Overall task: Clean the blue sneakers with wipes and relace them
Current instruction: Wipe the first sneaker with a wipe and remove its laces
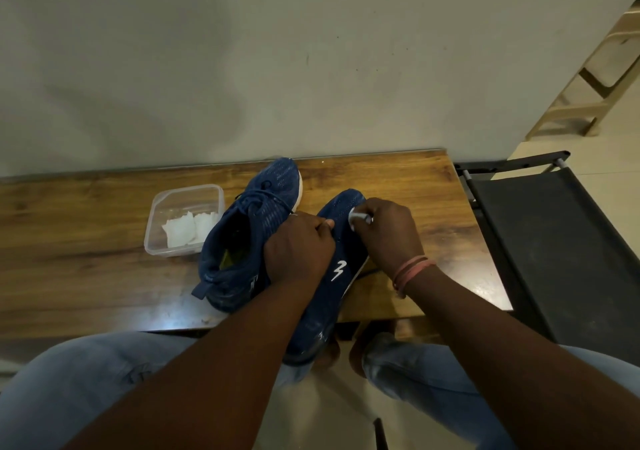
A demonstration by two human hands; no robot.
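Two blue sneakers stand on a wooden table (86, 242). The left sneaker (249, 228) has its lace threaded and its opening faces me. The right sneaker (341, 269) bears a white logo on its side and hangs partly over the table's near edge. My left hand (299, 245) grips this right sneaker around its upper. A balled white wipe (356, 217) is pinched in my right hand (389, 231) and pressed on the sneaker's toe area. The right sneaker's lace area is hidden under my hands.
A clear plastic tub (183, 217) with several folded white wipes stands left of the sneakers. A black folding chair (554, 238) is against the table's right end. A wall rises just behind the table. My knees in light jeans are below the near edge.
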